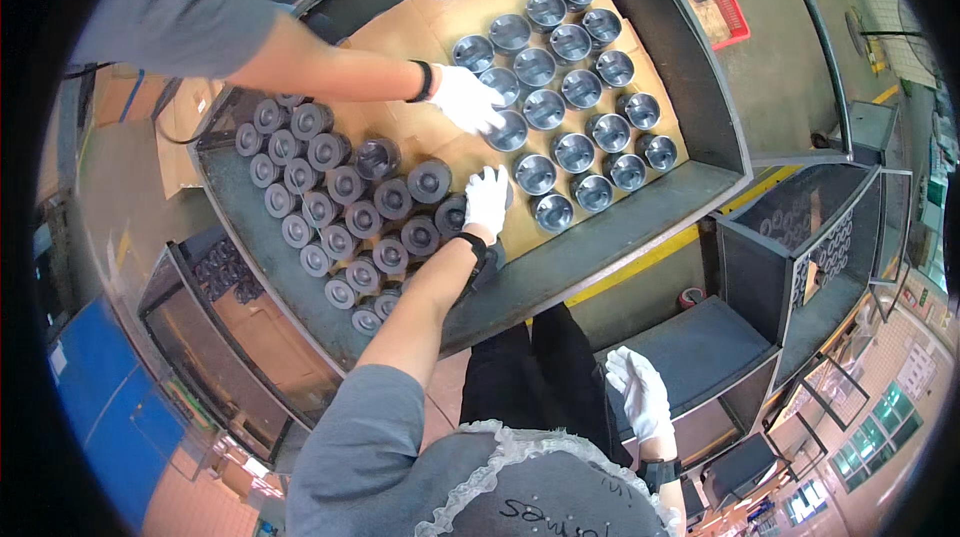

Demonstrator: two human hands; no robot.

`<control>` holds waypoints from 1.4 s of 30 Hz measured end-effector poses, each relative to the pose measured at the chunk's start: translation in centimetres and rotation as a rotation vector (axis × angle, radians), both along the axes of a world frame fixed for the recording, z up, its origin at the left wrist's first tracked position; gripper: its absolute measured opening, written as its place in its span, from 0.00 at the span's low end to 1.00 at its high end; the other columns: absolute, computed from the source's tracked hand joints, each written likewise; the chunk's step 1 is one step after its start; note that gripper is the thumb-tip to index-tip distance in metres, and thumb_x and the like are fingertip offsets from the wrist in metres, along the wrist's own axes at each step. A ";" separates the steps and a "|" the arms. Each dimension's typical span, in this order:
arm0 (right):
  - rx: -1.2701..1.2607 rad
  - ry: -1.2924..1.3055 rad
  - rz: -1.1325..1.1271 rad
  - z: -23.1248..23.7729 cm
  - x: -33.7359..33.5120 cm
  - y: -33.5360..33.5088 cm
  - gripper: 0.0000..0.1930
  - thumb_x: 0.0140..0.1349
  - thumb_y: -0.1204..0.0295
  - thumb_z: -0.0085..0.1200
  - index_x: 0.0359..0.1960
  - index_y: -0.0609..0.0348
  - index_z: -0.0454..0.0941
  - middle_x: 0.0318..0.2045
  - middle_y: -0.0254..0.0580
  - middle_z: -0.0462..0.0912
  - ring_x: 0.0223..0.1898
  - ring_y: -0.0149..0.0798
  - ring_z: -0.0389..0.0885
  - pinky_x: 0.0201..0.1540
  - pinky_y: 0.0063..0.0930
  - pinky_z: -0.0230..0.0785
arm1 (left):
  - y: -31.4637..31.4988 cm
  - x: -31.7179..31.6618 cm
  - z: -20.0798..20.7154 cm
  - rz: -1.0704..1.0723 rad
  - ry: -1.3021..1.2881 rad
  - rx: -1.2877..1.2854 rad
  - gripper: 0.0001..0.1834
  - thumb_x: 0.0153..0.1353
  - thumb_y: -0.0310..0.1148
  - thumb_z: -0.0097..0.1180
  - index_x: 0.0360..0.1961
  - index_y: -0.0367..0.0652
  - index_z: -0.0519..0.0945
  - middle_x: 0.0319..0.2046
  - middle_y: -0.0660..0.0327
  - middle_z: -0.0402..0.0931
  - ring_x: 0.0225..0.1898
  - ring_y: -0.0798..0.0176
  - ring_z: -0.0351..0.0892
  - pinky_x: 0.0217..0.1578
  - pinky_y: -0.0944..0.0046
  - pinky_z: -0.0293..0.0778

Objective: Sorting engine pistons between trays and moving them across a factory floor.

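My left hand point(487, 201), in a white glove, reaches over the cardboard-lined metal tray and is closed on a piston, mostly hidden beneath it; only a dark edge shows beside the fingers. To its left stand dark grey pistons point(391, 199) in close rows, ringed faces up. On the right, shiny pistons point(544, 109) stand spaced apart, hollow ends up. My right hand point(641, 393), also white-gloved, hangs outside the tray near my body, fingers outstretched and holding nothing. Another person's gloved hand point(464, 100) comes from the far left, its fingertips at a shiny piston point(507, 131).
The metal tray's raised near rim point(620, 255) runs between me and the pistons. A dark bench point(690, 352) stands on the right, beside a cart point(800, 247) with more parts. A red crate point(728, 12) lies beyond the tray; another bin point(225, 312) stands at left.
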State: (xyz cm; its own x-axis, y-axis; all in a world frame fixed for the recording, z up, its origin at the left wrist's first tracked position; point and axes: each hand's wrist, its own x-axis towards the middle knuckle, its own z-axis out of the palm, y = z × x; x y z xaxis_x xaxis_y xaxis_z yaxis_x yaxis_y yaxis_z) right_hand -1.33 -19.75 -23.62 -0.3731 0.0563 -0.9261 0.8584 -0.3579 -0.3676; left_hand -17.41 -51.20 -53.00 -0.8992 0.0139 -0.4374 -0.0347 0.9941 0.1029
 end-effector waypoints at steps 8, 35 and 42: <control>-0.126 0.124 0.063 -1.3 -1.1 3.2 0.18 0.69 0.65 0.51 0.56 0.62 0.75 0.49 0.46 0.82 0.49 0.41 0.81 0.54 0.33 0.72 | 3.4 3.2 17.1 0.141 0.111 0.446 0.42 0.45 0.38 0.71 0.60 0.40 0.64 0.51 0.48 0.66 0.49 0.40 0.72 0.49 0.46 0.73; -0.074 0.885 0.148 15.0 -2.2 12.7 0.19 0.73 0.70 0.43 0.63 0.61 0.68 0.56 0.39 0.77 0.51 0.35 0.78 0.54 0.28 0.72 | 24.7 13.2 46.7 -0.292 0.346 1.204 0.23 0.61 0.40 0.60 0.53 0.39 0.74 0.44 0.58 0.79 0.46 0.59 0.80 0.49 0.62 0.76; -0.799 0.763 -0.068 16.7 0.1 11.8 0.33 0.70 0.44 0.43 0.60 0.64 0.67 0.54 0.48 0.77 0.46 0.44 0.79 0.49 0.36 0.76 | 26.4 8.8 46.8 0.443 0.020 1.994 0.16 0.68 0.38 0.55 0.52 0.40 0.76 0.48 0.61 0.76 0.49 0.66 0.75 0.52 0.65 0.72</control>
State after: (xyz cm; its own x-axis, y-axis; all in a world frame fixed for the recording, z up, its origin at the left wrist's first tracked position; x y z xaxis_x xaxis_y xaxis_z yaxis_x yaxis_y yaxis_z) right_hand -1.27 -7.96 -6.87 -0.8805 -0.4127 -0.2332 0.4741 -0.7660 -0.4341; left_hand -8.64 -24.83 -6.18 -0.9786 0.1861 -0.0879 -0.1777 -0.5480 0.8174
